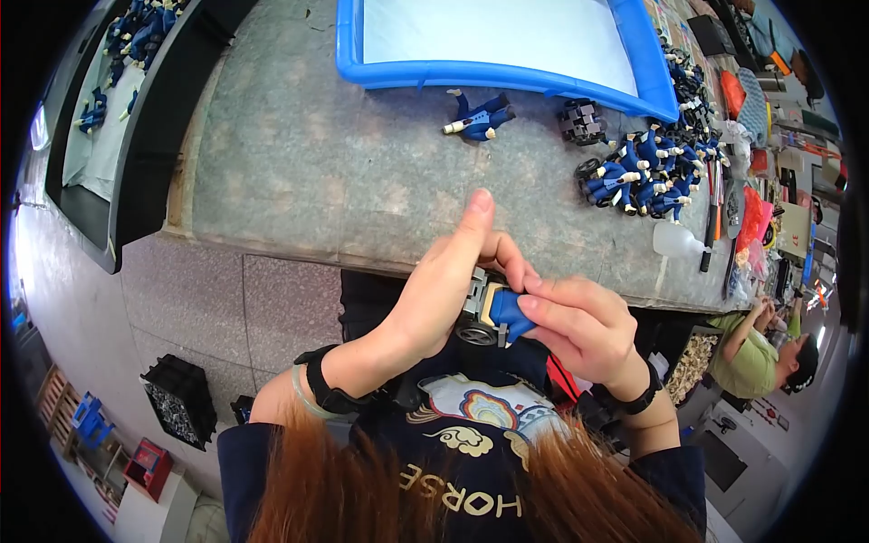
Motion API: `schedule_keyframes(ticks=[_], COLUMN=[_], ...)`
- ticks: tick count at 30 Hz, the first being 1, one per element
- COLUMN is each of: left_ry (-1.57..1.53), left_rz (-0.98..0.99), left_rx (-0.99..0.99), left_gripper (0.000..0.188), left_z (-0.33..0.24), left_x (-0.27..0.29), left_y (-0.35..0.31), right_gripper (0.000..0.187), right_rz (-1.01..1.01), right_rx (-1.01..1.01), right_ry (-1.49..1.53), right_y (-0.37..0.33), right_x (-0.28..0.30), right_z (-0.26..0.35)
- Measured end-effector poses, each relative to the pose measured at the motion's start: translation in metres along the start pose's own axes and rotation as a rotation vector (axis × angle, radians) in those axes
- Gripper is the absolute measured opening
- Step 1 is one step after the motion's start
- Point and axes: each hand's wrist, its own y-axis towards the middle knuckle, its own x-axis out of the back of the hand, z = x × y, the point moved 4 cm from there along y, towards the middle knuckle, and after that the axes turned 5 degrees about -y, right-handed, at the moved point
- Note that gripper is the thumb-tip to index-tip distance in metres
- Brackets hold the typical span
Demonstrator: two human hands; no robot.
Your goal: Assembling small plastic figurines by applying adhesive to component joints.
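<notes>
In front of my chest, just off the table's near edge, is a small wheeled toy (511,314) with a blue upper part, a cream band, a grey chassis and black wheels. My left hand (442,281) holds its chassis side, with the thumb stretched up and the fingers bent behind it. The thumb and fingers of my right hand (584,326) pinch the blue part. Fingers partly cover the toy. Beyond my hands, a blue-suited toy figure (480,116) lies alone on the grey table (317,172).
A blue-rimmed tray (498,76) sits at the far side. Right of it lie a grey wheeled chassis (582,122), a pile of blue figures (647,176) and a white squeeze bottle (679,241). A black bin (149,154) stands left; a co-worker (756,357) sits right.
</notes>
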Motion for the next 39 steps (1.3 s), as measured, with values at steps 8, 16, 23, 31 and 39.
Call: schedule_keyframes(ticks=[8, 16, 23, 31, 39], left_ry=[-0.076, -0.034, 0.013, -0.131, -0.133], left_rz=[-0.071, -0.128, -0.115, -0.129, -0.378], left_rx=[-0.012, 0.027, 0.049, -0.024, -0.309], left_gripper=[0.053, 0.051, 0.052, 0.046, 0.045], left_z=[0.011, 0.018, 0.02, 0.017, 0.0], left_x=[-0.01, -0.008, -0.009, 0.001, 0.005], left_y=[-0.002, -0.005, -0.005, 0.003, -0.003], right_gripper=[0.022, 0.017, 0.017, 0.025, 0.018], right_rz=[-0.003, 0.012, 0.009, 0.068, -0.152], right_rx=[0.18, 0.251, 0.253, 0.171, -0.766], right_ry=[-0.009, -0.033, -0.026, 0.056, 1.017], right_y=[-0.011, -0.019, -0.025, -0.01, -0.021], right_x=[-0.002, -0.008, -0.012, -0.008, -0.027], right_z=[0.003, 0.006, 0.004, -0.009, -0.036])
